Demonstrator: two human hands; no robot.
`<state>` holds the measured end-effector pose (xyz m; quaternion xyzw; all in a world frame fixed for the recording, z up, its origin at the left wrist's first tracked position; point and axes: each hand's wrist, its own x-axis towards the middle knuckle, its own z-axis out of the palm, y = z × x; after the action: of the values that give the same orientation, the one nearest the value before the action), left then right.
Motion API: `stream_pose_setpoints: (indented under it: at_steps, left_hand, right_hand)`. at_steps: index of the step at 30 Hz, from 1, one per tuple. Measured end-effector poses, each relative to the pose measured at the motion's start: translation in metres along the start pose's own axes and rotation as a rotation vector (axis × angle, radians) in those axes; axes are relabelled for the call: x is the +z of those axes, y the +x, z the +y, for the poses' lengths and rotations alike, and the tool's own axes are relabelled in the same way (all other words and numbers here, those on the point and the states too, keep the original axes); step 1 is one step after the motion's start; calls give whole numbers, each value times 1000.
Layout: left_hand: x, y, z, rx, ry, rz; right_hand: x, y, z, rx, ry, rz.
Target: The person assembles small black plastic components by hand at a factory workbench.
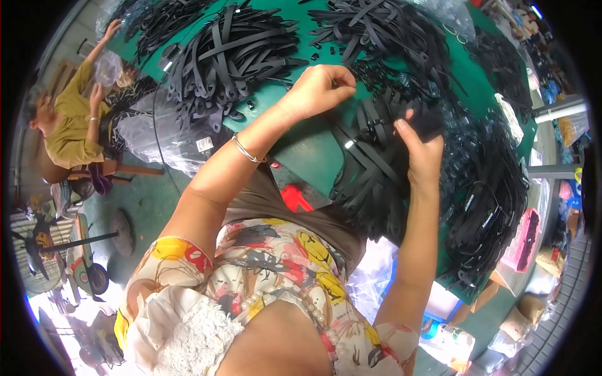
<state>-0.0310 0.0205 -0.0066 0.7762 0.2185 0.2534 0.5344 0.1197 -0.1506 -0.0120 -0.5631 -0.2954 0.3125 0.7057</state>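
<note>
My left hand point(322, 91) is raised over the green tabletop, its fingers curled in toward the thumb. Whatever they may pinch is too small or hidden to make out. My right hand point(424, 147) is closed round a dark bunch of black straps point(429, 123), thumb upward; its far end is blurred. Under and between the hands lies a pile of flat black straps point(375, 172), some hanging over the near table edge. Small black plastic pieces point(370, 75) are scattered just beyond my left hand.
More black strap heaps lie at the far left point(229, 59), far middle point(382, 28) and right point(486, 207) of the green table point(313, 153). Clear plastic pieces point(448, 150) sit beside my right hand. At left, another person point(78, 113) sits near a plastic-wrapped bundle point(169, 131). A red stool point(295, 198) shows below.
</note>
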Motion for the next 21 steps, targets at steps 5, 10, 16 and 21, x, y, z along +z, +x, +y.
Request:
stream_pose_setpoints:
  at_steps: [5,10,16,21]
  left_hand:
    - [-8,-7,-2,134,635,2]
    - [-5,-5,-5,84,723,-25]
    - [-2,-8,-9,234,659,37]
    - [2,0,5,-158,-238,-129]
  right_hand:
    - [1,-2,-2,22,-51,18]
    - [0,-1,-1,-5,-67,3]
    - [2,-2,-3,3,-74,11]
    - [4,-3,-6,1,-60,7]
